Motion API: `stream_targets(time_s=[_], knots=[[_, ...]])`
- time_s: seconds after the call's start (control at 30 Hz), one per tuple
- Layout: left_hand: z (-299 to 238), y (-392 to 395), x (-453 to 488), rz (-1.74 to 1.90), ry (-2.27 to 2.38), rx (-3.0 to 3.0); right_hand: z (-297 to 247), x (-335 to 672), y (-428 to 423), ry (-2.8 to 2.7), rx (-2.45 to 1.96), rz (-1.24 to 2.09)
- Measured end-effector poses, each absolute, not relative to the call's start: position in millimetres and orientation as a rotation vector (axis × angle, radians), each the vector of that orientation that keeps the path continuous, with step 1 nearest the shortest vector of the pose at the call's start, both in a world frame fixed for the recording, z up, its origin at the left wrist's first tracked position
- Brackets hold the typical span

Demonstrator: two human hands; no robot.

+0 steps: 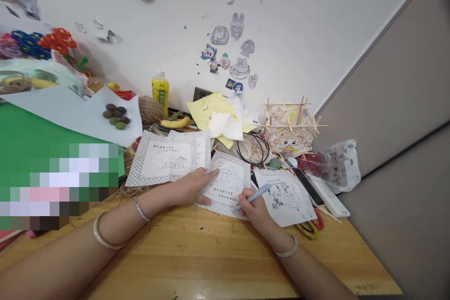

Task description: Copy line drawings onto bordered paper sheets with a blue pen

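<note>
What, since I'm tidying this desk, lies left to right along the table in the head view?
Green sheet → first bordered drawing → middle drawing → right hand holding blue pen → third drawing → phone → white plastic bag.

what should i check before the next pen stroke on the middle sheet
1. The middle sheet is pinned by the left hand: ok.
2. The pen is gripped in the right hand: ok.
3. Its tip is over the middle sheet: ok.
4. Tip touching paper: cannot tell.
5. The right sheet lies clear of the middle one: cannot tell, the right hand hides the edge.
</note>
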State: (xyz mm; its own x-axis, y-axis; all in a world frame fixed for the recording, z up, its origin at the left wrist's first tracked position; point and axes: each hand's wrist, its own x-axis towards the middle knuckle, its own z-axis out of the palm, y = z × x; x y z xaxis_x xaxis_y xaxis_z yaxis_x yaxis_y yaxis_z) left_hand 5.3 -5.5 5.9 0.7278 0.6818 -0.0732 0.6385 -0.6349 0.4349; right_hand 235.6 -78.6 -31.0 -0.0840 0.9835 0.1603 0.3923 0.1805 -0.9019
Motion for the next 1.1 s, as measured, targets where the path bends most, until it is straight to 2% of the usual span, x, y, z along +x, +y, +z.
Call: stream_targets(time_s=[0.7,1.1], knots=[[3.8,0.7,0.8,0.126,1.041,2.528,-40.6,238.0,-73.3,-1.571,-1.311,0.944],[-1.0,2.9,-1.6,0.189,1.005,2.537,-33.7,236.9,-75.7,-1.624,-1.351,0.847]])
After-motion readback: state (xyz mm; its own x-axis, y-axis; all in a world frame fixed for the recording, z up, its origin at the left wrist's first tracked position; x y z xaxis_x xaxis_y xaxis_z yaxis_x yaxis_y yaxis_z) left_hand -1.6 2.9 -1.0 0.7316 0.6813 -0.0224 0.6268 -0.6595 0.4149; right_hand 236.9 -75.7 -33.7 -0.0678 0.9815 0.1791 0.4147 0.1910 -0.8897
